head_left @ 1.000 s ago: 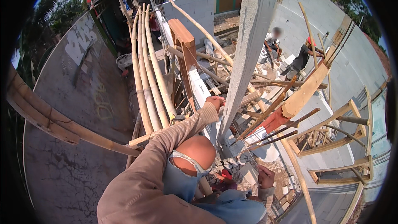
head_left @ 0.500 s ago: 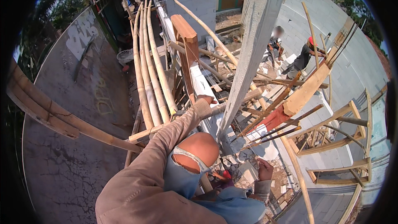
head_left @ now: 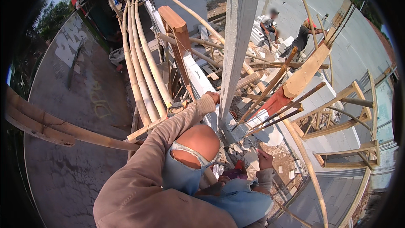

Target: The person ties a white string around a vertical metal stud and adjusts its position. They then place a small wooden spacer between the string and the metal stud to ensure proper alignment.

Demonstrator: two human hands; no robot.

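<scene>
Head view shows left hand [head_left: 214,97] beside grey post [head_left: 237,46], its grip unclear.

The left arm [head_left: 168,128] stretches forward and to the right, sleeved down to the wrist [head_left: 205,103], only slightly bent. At its end, the left hand [head_left: 214,97] is small in view and partly hidden, so the pose of its fingers is unclear. The right hand [head_left: 265,159] sits lower and farther right, with fingers bent inward and what it grips too small to tell; most of the right forearm is hidden behind the thigh [head_left: 236,200]
</scene>
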